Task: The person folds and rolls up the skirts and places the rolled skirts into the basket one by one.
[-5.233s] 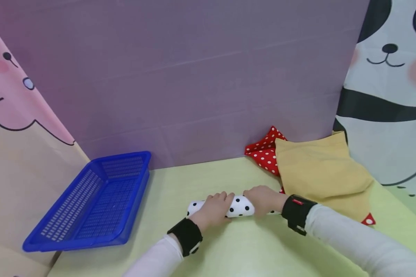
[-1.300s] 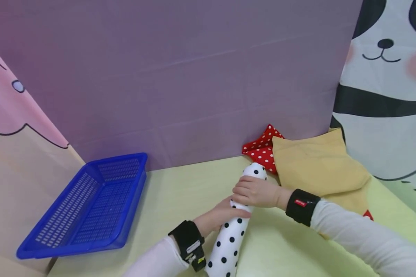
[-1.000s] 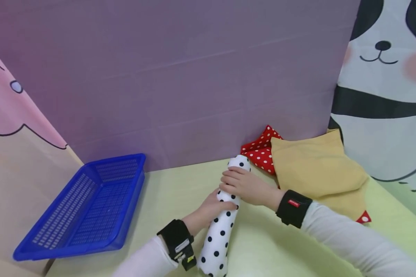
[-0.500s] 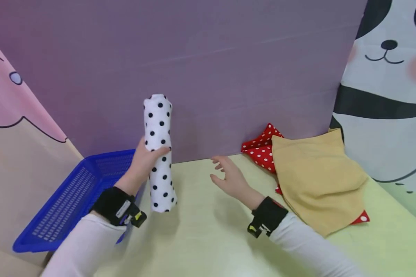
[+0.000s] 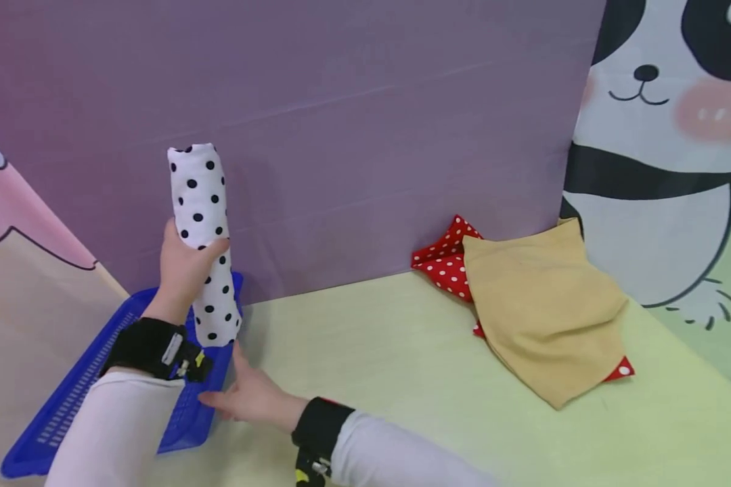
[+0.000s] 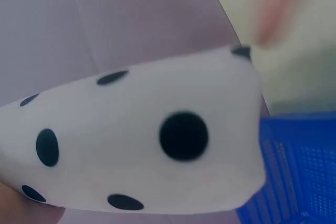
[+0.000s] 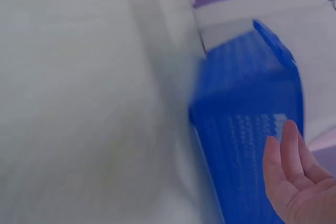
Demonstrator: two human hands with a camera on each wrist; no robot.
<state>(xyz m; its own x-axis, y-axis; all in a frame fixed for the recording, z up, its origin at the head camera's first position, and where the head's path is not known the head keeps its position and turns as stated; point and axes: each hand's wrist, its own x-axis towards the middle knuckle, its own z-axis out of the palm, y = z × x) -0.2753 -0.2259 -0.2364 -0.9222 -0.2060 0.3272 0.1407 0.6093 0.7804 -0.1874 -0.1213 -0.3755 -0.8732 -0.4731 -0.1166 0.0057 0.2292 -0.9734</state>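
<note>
My left hand grips a rolled white cloth with black dots, thumb across its front. The cloth roll stands nearly upright above the blue plastic basket and hides part of it. Up close in the left wrist view, the dotted roll fills the middle, with the basket past its end. My right hand reaches to the basket's right side, thumb and forefinger spread, holding nothing. In the right wrist view its fingers are extended beside the basket wall; whether they touch cannot be told.
At the back right of the pale yellow table lies a tan cloth, partly over a red cloth with white dots. A purple backdrop closes the rear, with a panda-print sheet at the right.
The roll, earlier flat on the table under both hands, has been turned, lifted and carried left over the basket by my left hand. My right hand let go and moved left to the basket.
</note>
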